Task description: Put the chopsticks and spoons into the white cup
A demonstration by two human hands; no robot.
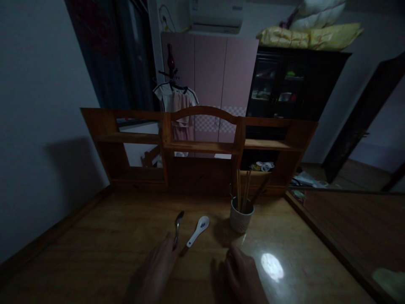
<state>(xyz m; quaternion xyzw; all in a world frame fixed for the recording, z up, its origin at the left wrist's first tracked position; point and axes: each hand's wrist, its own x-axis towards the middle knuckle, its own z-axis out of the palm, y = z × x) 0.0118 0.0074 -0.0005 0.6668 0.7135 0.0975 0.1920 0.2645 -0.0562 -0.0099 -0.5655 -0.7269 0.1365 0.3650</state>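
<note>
Holding one utensil (177, 227), one white spoon (199, 229) nearby

Left hand (162, 256), right hand (242, 269): both bare, dimly lit.

"What do we have behind the wooden shelf unit (202, 146)?"
"We see a pink wardrobe (209, 71), with a white air conditioner (217, 19) above, and a dark glass-fronted cabinet (275, 90) to the right."
"And at our sides?"
"On our left, a pale wall (38, 97) and a dark curtain (110, 63); far right, a dark door (357, 122)."
"Our light?"
"Dim, though we notice one bright reflection (272, 267) on the counter (110, 230)."
</note>
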